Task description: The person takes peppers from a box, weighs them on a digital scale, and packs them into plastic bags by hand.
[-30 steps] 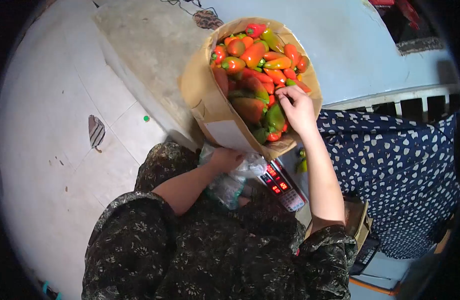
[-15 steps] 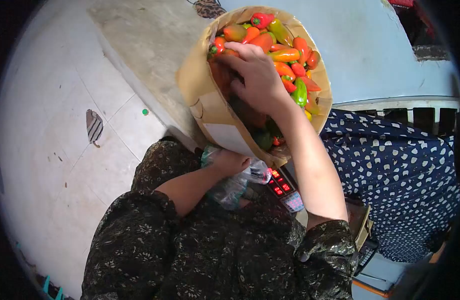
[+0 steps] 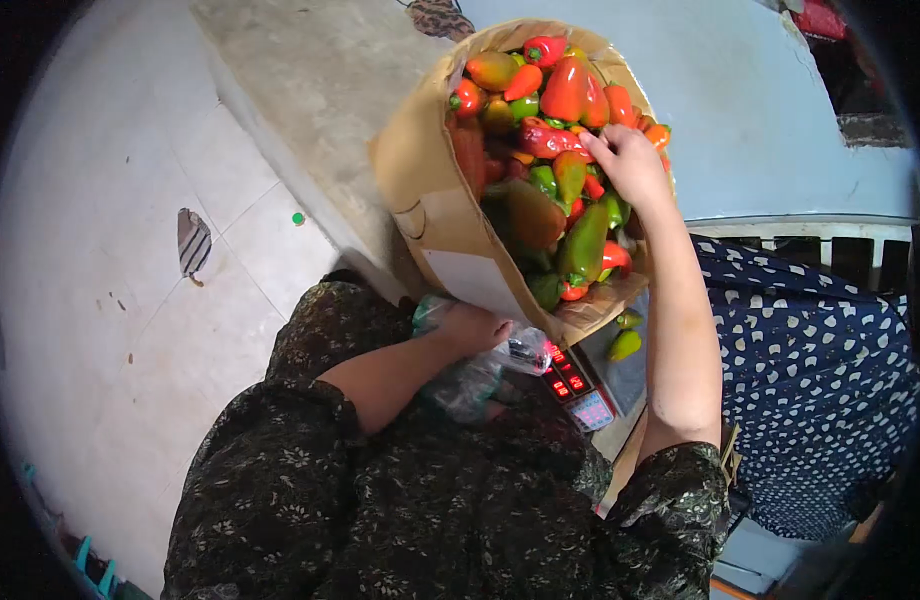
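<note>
My right hand [image 3: 632, 165] reaches over a tall cardboard box [image 3: 415, 165] full of peppers, its fingers bent and the thumb at the end of a wrinkled red pepper [image 3: 552, 139]. Around it lie red, orange and green peppers, among them a big red one [image 3: 563, 90] and a long dark green one [image 3: 584, 245]. My left hand [image 3: 472, 328] is closed on a clear plastic bag [image 3: 465, 385] at my lap, below the box. Beside the bag is a digital scale [image 3: 592, 410] with lit red digits. Two small yellow-green peppers [image 3: 626, 346] rest by the scale.
A pale blue surface [image 3: 720, 110] extends behind the box. Dark blue patterned cloth [image 3: 810, 350] hangs at the right. On the left are a concrete ledge [image 3: 290, 90] and a tiled floor [image 3: 110, 300] with a green cap [image 3: 298, 218] and a striped scrap [image 3: 192, 243].
My right hand has moved from the left side of the box to its right side. Peppers on top have shifted, with large red ones now showing. My left hand keeps the bag.
</note>
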The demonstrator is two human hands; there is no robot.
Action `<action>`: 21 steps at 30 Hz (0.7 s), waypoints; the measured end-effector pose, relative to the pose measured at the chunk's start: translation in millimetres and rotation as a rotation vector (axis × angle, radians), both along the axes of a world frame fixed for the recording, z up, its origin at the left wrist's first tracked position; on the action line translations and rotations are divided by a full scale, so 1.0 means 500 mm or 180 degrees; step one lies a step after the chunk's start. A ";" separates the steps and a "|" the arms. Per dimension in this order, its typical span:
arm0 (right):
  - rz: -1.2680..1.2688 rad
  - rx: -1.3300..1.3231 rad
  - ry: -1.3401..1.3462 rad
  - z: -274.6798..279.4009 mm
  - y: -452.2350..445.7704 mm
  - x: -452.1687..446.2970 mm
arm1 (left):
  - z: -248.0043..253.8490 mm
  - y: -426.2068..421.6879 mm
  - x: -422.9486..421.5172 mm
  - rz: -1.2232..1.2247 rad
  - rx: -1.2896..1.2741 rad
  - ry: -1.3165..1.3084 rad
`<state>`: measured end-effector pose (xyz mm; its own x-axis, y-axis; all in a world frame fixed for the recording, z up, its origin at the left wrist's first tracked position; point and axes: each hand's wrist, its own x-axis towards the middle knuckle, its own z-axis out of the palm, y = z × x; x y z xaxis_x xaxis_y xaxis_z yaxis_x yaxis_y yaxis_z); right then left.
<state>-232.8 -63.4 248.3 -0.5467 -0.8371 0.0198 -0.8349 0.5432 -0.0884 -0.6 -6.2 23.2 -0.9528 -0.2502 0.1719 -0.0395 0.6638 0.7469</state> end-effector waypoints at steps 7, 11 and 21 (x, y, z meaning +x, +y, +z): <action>0.0521 -0.1027 0.0659 -0.014 0.028 -0.007 | 0.009 -0.006 0.008 0.0247 -0.0128 0.0480; 0.0558 -0.1248 0.0273 -0.021 -0.009 -0.014 | 0.003 0.000 0.002 0.0078 -0.0199 -0.0061; 0.0089 -0.0946 0.0634 -0.046 -0.046 0.069 | 0.001 0.012 -0.015 -0.0370 0.0029 -0.0974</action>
